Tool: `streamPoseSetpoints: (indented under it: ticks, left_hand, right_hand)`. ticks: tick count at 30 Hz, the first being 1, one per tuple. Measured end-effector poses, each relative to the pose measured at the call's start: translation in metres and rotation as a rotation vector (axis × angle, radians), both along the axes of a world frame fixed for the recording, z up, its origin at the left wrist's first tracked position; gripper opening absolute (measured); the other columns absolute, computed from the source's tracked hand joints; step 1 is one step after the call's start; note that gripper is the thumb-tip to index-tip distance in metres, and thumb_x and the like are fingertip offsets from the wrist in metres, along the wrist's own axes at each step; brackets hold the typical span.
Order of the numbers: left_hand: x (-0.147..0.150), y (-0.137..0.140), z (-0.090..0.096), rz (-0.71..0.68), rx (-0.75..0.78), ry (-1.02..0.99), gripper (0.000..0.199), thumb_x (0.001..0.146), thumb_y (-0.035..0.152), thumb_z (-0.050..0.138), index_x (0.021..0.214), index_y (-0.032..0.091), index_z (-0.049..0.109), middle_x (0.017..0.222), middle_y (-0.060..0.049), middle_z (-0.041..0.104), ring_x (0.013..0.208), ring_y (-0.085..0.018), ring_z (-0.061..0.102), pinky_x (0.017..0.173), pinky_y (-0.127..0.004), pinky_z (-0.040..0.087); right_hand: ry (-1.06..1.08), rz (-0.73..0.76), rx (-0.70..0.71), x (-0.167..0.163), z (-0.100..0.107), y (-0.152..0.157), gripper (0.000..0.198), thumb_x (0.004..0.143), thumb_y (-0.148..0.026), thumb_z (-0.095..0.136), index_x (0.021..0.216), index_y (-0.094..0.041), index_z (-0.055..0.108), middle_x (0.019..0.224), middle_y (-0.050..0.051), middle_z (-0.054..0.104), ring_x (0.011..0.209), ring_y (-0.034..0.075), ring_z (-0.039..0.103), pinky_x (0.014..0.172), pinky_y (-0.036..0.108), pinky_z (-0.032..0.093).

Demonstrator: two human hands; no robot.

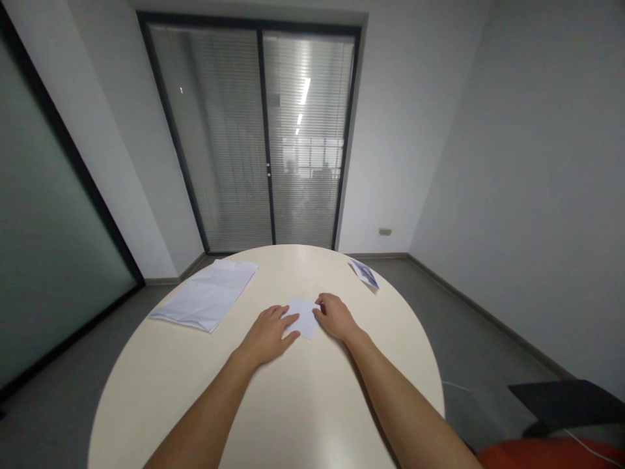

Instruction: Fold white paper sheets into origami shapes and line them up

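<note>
A small white piece of paper (pixel 303 319) lies on the round table (pixel 312 404), between my two hands. On its left side rests my left hand (pixel 271 333), palm down with the fingers spread, the fingertips touching the sheet. My right hand (pixel 336 318) is at the paper's right edge, its fingers curled and the thumb and forefinger close together on that edge. Part of the paper's left side is hidden under my left fingers.
A stack of larger white sheets (pixel 208 296) lies at the table's left. Near the far right edge is a folded printed paper (pixel 364 273). A black and red chair (pixel 571 404) stands at lower right. Beyond the table is a glass partition with blinds (pixel 224 143).
</note>
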State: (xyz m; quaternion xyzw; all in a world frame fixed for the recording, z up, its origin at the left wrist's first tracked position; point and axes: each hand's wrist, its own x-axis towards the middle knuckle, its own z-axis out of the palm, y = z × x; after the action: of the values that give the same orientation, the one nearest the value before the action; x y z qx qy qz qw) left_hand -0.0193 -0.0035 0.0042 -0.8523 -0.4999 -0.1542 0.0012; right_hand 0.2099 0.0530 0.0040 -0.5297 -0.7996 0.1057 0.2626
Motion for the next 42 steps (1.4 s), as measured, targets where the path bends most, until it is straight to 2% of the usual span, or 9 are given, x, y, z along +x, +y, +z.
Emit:
streamPoseSetpoints:
  ticks: [7, 12, 14, 18, 21, 31, 37, 42]
  left_hand:
    - [0.001, -0.001, 0.005, 0.007, -0.021, -0.023, 0.048, 0.095, 0.046, 0.055, 0.136, 0.022, 0.063, 0.145, -0.013, 0.058, 0.130, -0.032, 0.052, 0.110, -0.049, 0.041]
    - [0.000, -0.002, 0.007, 0.000, -0.030, -0.034, 0.049, 0.095, 0.046, 0.055, 0.136, 0.022, 0.063, 0.146, -0.013, 0.057, 0.129, -0.032, 0.052, 0.110, -0.049, 0.041]
    - [-0.001, -0.001, 0.006, 0.000, -0.039, -0.045, 0.050, 0.094, 0.047, 0.056, 0.136, 0.022, 0.063, 0.146, -0.012, 0.057, 0.129, -0.032, 0.052, 0.110, -0.049, 0.040]
    - [-0.004, 0.000, 0.004, -0.003, -0.061, -0.061, 0.053, 0.093, 0.050, 0.056, 0.138, 0.023, 0.061, 0.149, -0.011, 0.055, 0.132, -0.031, 0.050, 0.112, -0.048, 0.039]
    - [-0.006, 0.000, 0.003, -0.016, -0.074, -0.078, 0.055, 0.092, 0.050, 0.057, 0.139, 0.022, 0.060, 0.150, -0.011, 0.053, 0.133, -0.031, 0.048, 0.113, -0.047, 0.038]
    - [-0.011, 0.002, -0.001, -0.064, -0.104, -0.195, 0.054, 0.089, 0.046, 0.063, 0.138, 0.023, 0.061, 0.151, -0.009, 0.052, 0.134, -0.029, 0.047, 0.114, -0.048, 0.039]
    - [-0.011, 0.000, 0.000, -0.065, -0.118, -0.230, 0.054, 0.088, 0.044, 0.065, 0.137, 0.022, 0.061, 0.151, -0.010, 0.053, 0.134, -0.028, 0.047, 0.115, -0.046, 0.039]
    - [-0.012, 0.001, -0.001, -0.071, -0.115, -0.331, 0.049, 0.086, 0.035, 0.067, 0.133, 0.020, 0.064, 0.140, -0.011, 0.062, 0.129, -0.026, 0.053, 0.112, -0.043, 0.042]
  right_hand:
    - [0.074, -0.039, -0.005, -0.002, 0.002, 0.001, 0.014, 0.089, -0.025, 0.061, 0.097, -0.017, 0.070, 0.095, 0.009, 0.072, 0.086, 0.020, 0.062, 0.077, 0.029, 0.042]
    - [0.167, -0.024, -0.048, -0.001, 0.004, 0.002, 0.027, 0.092, -0.021, 0.050, 0.109, -0.019, 0.071, 0.087, 0.006, 0.074, 0.080, 0.020, 0.065, 0.076, 0.030, 0.045]
    - [0.224, 0.039, -0.062, 0.003, 0.002, 0.004, 0.035, 0.092, -0.016, 0.045, 0.114, -0.019, 0.071, 0.095, 0.007, 0.075, 0.086, 0.020, 0.067, 0.081, 0.031, 0.048]
    - [0.302, 0.267, -0.067, 0.017, -0.005, 0.011, 0.045, 0.088, -0.012, 0.045, 0.124, -0.020, 0.070, 0.124, 0.008, 0.071, 0.112, 0.021, 0.065, 0.101, 0.035, 0.046]
    - [0.284, 0.354, -0.087, 0.026, -0.007, 0.014, 0.048, 0.084, -0.010, 0.049, 0.125, -0.021, 0.071, 0.125, 0.009, 0.071, 0.111, 0.022, 0.066, 0.100, 0.036, 0.049]
    - [0.261, 0.351, -0.081, 0.028, 0.011, 0.005, 0.035, 0.091, -0.026, 0.060, 0.124, -0.023, 0.073, 0.121, 0.010, 0.073, 0.108, 0.026, 0.068, 0.098, 0.040, 0.050]
    - [0.195, 0.361, -0.020, 0.030, 0.008, 0.009, 0.027, 0.094, -0.029, 0.059, 0.114, -0.024, 0.077, 0.112, 0.009, 0.075, 0.103, 0.024, 0.068, 0.094, 0.037, 0.049]
    - [0.219, 0.325, 0.005, 0.031, 0.005, 0.011, 0.025, 0.096, -0.030, 0.058, 0.109, -0.022, 0.078, 0.110, 0.010, 0.075, 0.102, 0.023, 0.067, 0.094, 0.036, 0.049]
